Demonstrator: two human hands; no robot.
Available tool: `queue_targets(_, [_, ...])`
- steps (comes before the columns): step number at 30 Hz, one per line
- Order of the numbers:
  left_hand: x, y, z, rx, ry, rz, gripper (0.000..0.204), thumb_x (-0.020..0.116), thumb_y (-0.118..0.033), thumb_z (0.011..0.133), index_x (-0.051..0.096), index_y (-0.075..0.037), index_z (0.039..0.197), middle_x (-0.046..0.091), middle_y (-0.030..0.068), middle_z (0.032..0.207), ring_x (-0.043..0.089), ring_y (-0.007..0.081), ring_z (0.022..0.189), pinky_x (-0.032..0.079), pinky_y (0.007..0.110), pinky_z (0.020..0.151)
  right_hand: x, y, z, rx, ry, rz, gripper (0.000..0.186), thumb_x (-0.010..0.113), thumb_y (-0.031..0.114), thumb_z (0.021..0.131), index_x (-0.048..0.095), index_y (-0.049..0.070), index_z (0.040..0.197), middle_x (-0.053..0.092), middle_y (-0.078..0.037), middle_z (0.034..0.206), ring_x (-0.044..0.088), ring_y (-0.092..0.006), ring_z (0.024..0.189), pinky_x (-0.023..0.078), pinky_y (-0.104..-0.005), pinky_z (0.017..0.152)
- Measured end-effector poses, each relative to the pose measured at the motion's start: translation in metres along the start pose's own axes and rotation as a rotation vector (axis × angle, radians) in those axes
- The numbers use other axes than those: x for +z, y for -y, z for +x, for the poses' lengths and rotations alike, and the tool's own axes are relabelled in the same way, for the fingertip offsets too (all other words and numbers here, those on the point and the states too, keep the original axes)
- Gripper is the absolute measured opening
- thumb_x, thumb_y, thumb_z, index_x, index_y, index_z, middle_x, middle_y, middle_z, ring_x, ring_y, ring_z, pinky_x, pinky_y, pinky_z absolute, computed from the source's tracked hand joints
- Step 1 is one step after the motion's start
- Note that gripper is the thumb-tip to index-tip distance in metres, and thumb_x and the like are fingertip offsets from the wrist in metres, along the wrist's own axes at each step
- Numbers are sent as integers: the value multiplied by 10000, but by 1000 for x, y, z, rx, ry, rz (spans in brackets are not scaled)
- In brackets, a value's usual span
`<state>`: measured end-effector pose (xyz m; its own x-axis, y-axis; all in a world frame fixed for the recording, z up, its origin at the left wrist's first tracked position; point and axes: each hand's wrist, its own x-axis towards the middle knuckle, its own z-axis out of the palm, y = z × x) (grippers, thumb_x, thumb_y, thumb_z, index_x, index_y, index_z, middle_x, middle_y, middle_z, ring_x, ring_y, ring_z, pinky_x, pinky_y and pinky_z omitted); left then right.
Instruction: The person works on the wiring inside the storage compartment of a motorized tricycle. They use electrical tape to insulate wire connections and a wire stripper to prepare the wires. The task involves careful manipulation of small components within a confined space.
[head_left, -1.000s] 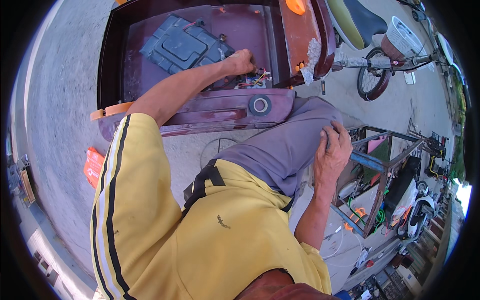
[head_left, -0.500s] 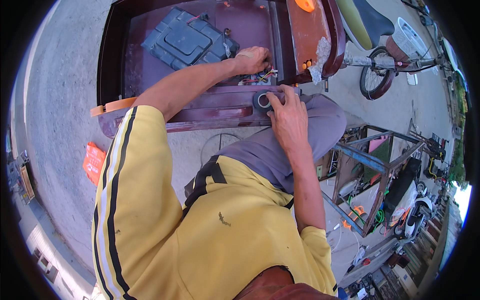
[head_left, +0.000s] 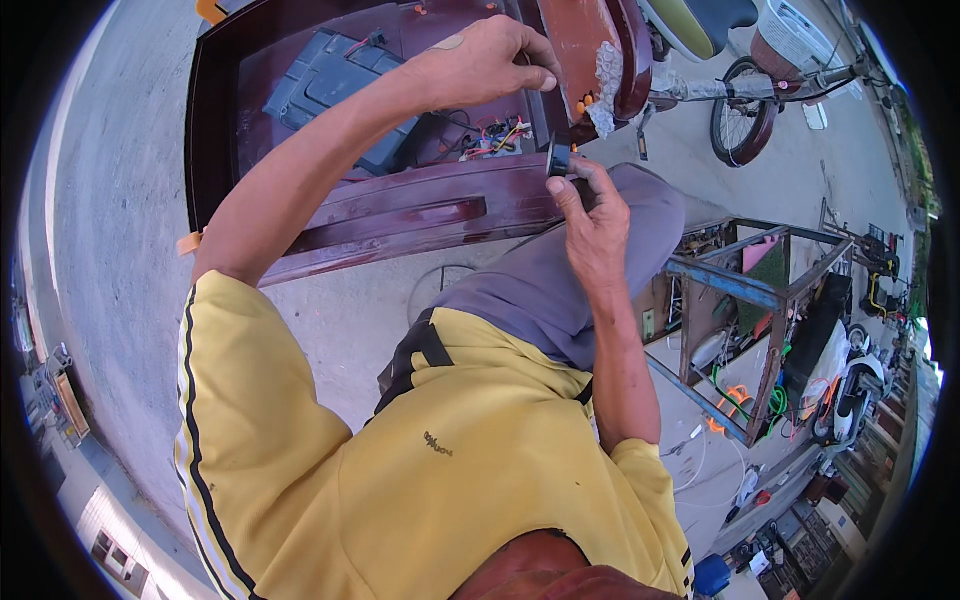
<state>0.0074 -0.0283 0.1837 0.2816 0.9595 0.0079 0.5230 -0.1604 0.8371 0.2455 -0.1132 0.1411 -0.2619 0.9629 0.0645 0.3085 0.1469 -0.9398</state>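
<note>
My right hand [head_left: 597,215] grips a roll of black tape [head_left: 559,157], seen nearly edge-on between thumb and fingers, beside the near wall of a maroon cargo bed [head_left: 400,205]. Higher up, my left hand [head_left: 490,62] is raised over the bed near its right end. Its thumb and fingertips are pressed together; what they pinch, if anything, is too small to make out. Below this hand a bundle of coloured wires with connectors [head_left: 500,138] lies in the bed. A blue-grey plastic case [head_left: 325,75] rests left of the wires, partly behind my left forearm.
Clear bubble wrap [head_left: 607,90] hangs at the bed's right end. Beyond it is a front wheel [head_left: 742,112] with a white basket [head_left: 795,40]. On the right stands a rusty metal frame [head_left: 725,283], with hoses and a parked scooter [head_left: 850,400] nearby.
My left hand has lifted away from the wires, up and slightly right. My right hand has shifted slightly right, and the tape roll has turned from face-on to edge-on.
</note>
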Motion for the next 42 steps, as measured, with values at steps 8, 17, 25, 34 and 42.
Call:
queue_targets(8, [42,-62,-87,159,-267,24,184,735,-28,880,712,3,1060,668,81,1058,676,195,841,545,307,715,2,28,-10,-56,-78,64,297,771,24,859,641,-16,1123,648,-67,1033,574,-120,770,495,-270,689])
queue_targets(17, [71,-56,-98,355,-546,197,186,766,32,755,680,-29,908,655,85,899,657,235,773,530,322,622,-4,35,-24,-346,-163,-284,354,785,5,793,618,-5,1106,672,-145,1094,670,-281,825,541,-365,701])
queue_targets(25, [81,-63,-104,250,-559,231,234,750,-12,673,569,-43,818,570,79,799,589,272,715,488,377,578,-7,39,-27,-466,-151,-534,395,783,32,759,620,37,1119,686,-120,1084,672,-339,951,517,-428,784])
queue_targets(34, [102,-57,-137,133,-394,54,266,655,50,684,488,-31,876,496,97,792,499,268,686,426,367,585,-11,33,-33,-156,47,-504,371,735,55,831,564,44,1161,648,-142,1104,653,-382,941,512,-451,750])
queue_targets(42, [87,-51,-143,-93,-173,-403,128,517,28,791,463,-29,892,535,37,944,422,107,797,447,260,739,-10,34,-25,-160,90,-474,301,692,101,905,562,43,1170,644,-147,1105,653,-410,937,515,-471,728])
